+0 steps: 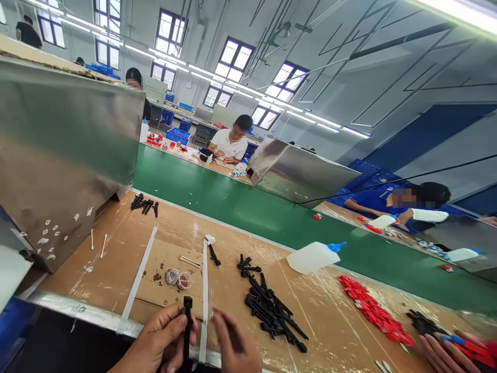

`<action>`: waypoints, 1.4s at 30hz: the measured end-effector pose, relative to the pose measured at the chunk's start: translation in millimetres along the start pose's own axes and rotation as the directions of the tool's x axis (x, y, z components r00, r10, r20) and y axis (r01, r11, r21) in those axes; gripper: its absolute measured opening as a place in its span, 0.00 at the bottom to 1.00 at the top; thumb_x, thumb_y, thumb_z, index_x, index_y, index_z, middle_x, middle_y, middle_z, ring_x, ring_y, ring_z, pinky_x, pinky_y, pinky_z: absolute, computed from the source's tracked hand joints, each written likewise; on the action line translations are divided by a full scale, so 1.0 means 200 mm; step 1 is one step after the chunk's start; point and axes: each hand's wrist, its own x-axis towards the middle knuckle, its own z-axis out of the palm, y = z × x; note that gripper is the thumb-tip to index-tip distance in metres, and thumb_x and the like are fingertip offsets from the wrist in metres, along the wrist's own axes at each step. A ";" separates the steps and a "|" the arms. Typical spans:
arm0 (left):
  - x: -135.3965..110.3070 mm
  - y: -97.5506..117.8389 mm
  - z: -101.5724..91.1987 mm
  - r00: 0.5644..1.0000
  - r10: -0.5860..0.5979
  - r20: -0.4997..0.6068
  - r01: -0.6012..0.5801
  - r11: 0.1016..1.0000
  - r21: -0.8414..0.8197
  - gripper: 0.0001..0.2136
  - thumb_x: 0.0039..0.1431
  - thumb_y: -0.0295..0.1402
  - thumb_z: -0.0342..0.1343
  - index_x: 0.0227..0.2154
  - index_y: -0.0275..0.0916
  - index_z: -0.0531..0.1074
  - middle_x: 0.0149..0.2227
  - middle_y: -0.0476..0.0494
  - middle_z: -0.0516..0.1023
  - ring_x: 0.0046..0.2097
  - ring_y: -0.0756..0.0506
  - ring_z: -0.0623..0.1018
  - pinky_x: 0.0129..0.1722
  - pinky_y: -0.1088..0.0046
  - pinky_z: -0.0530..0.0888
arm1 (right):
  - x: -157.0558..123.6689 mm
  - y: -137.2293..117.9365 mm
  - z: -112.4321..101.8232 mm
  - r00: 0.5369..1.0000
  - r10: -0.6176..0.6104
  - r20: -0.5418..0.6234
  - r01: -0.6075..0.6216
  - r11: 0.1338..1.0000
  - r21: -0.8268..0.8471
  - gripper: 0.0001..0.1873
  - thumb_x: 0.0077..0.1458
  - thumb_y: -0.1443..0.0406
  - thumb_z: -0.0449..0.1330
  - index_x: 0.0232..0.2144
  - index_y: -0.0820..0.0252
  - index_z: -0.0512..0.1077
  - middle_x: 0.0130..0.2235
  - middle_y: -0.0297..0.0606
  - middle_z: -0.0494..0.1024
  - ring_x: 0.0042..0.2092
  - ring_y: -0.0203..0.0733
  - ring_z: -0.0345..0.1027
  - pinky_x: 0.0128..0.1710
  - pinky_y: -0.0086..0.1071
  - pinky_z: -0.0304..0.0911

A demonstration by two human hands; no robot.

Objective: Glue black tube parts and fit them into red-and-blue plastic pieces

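My left hand is closed around a slim black plastic stick with a small square head, held upright near the table's front edge. Just to its right is my right hand, apart from the stick. Its fingers are slightly blurred and parted, and nothing shows between them. Beyond my hands, a cardboard sheet carries two small round cups, one clear and one with reddish contents. Cotton swabs lie behind the cups. A heap of similar black sticks spreads to the right.
More black parts lie at the back left, near a metal partition. A white bottle with a blue tip lies behind the heap. Red pieces and another person's hand are at right. Across the green strip, people sit working.
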 end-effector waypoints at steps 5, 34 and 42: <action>-0.05 0.07 0.03 0.998 -0.047 -0.039 0.041 0.991 -0.129 0.17 0.47 0.45 0.70 0.30 0.35 0.77 0.24 0.48 0.76 0.13 0.61 0.63 0.12 0.84 0.50 | 0.58 0.12 0.03 0.974 -0.179 0.136 0.216 0.913 -0.347 0.23 0.58 0.49 0.55 0.44 0.56 0.77 0.47 0.47 0.78 0.49 0.52 0.69 0.50 0.41 0.64; -0.08 -0.10 -0.23 0.977 -0.064 -0.202 0.036 0.990 -0.139 0.19 0.50 0.47 0.66 0.32 0.35 0.72 0.22 0.52 0.71 0.12 0.62 0.54 0.12 0.83 0.44 | 0.20 -0.07 0.18 0.957 -0.104 0.271 0.110 0.994 -0.006 0.14 0.59 0.53 0.60 0.36 0.56 0.79 0.37 0.37 0.81 0.36 0.41 0.74 0.38 0.30 0.67; 0.03 -0.15 -0.22 0.985 -0.045 -0.167 0.013 0.983 -0.186 0.18 0.53 0.47 0.62 0.34 0.35 0.70 0.18 0.57 0.62 0.13 0.61 0.50 0.13 0.82 0.41 | 0.17 -0.01 0.18 0.984 0.032 0.173 -0.052 0.992 0.113 0.17 0.54 0.53 0.63 0.36 0.61 0.78 0.35 0.40 0.81 0.37 0.43 0.77 0.41 0.31 0.71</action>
